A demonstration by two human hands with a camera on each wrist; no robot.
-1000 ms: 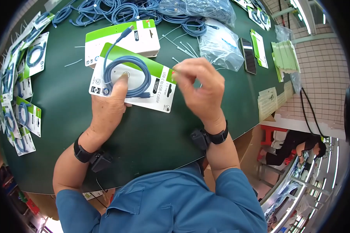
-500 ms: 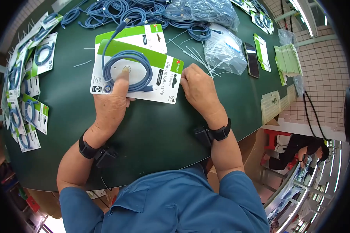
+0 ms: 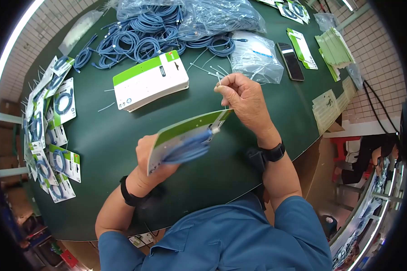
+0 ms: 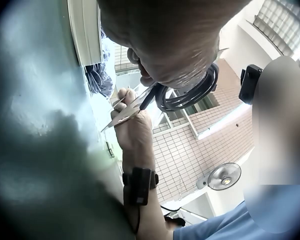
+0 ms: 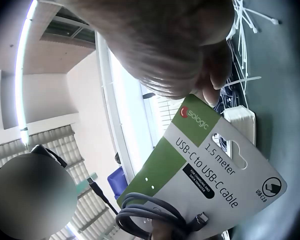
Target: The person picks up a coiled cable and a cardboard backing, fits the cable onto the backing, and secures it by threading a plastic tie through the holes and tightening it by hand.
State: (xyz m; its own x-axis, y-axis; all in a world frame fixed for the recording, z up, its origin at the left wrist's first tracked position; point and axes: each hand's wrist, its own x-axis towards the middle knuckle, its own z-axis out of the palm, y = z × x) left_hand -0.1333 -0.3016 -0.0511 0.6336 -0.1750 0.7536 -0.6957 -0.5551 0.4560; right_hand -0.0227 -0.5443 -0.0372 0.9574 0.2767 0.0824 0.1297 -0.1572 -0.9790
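My left hand (image 3: 145,151) grips a green and white cable card (image 5: 210,155), tilted steeply over the table. A blue coiled USB-C cable (image 5: 150,212) lies against its printed face, blurred in the head view. Beyond the card's far end, my right hand (image 3: 246,101) pinches a thin white cable tie (image 5: 244,80) between thumb and index finger. From the right wrist, those fingertips appear close to the card's green corner. Loose white cable ties (image 3: 208,67) lie behind that hand.
A stack of cards (image 3: 151,83) sits mid-table, with a heap of blue cables (image 3: 135,38) behind. Carded cables (image 3: 63,106) overlap at the left. A clear plastic bag (image 3: 257,61), a phone (image 3: 290,62) and more cards (image 3: 302,49) lie to the right.
The left hand has brought the card down towards the body and tipped it from face-up to steep. The right hand has lifted from the card's end and now pinches a tie.
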